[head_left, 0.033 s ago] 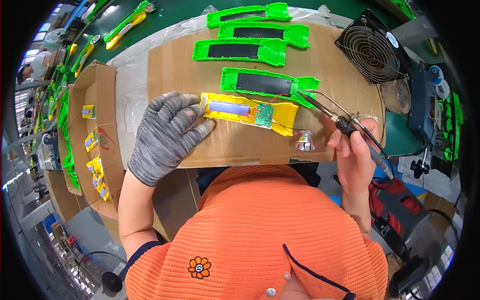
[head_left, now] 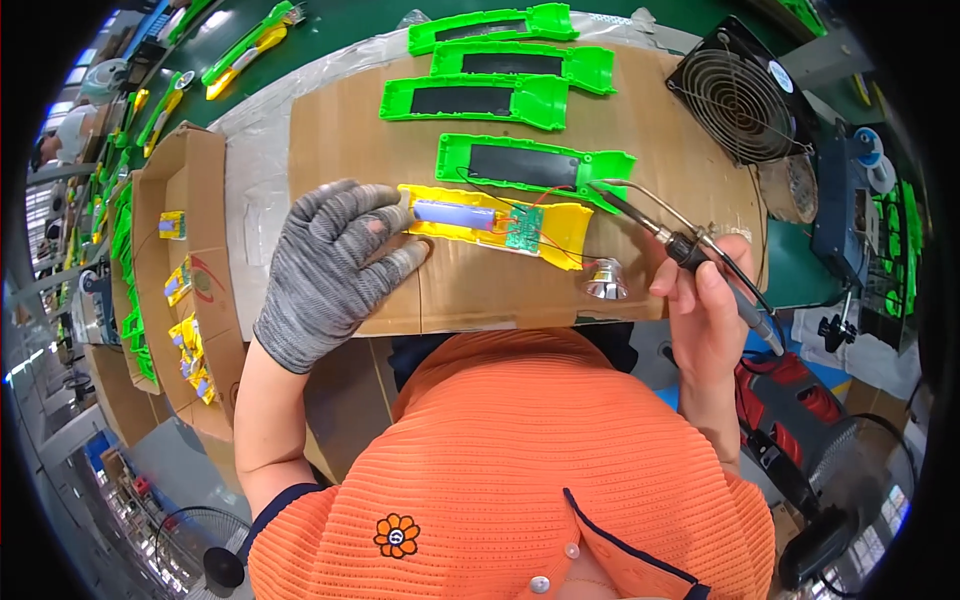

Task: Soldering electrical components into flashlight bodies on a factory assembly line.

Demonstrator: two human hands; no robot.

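Observation:
My left hand, in a grey knit glove, grips the left end of a yellow plastic housing half between thumb and fingers. A purple battery cell and a green circuit board sit inside it, with thin red and black wires. My bare right hand is closed round a soldering iron with a curved metal tube alongside. Its tip appears over the right end of the nearest green housing half; contact cannot be told. A wire runs to a small silvery reflector cup.
More green housing halves with black strips lie farther back on the cardboard sheet. A black fan stands back right, near a blue machine. At left, a cardboard box holds several yellow assemblies.
The whole view has shifted very slightly. Both hands keep the same hold, and nothing on the cardboard has visibly moved.

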